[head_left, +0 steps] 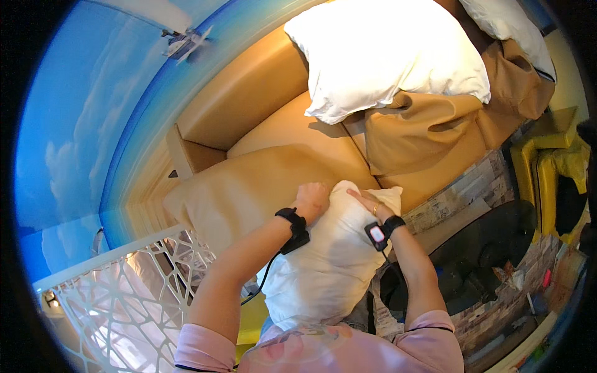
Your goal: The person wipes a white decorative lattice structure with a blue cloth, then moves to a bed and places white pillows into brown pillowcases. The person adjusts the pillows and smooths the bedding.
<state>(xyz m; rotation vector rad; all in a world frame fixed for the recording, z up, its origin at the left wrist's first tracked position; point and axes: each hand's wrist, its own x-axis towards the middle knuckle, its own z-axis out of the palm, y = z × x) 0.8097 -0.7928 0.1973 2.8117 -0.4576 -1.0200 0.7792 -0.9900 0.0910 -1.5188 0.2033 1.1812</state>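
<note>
Left fingers (320, 193), right fingers (359, 199) grasping white pillow (317, 273) near top; bulk below, between.

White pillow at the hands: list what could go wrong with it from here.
First, the white pillow might slip or sag, since the left hand and right hand are both near its far end. Second, the black cable from the left wrist runs close along the pillow's side and could snag. Third, a wide swing rightward might brush the dark oval tabletop.
</note>
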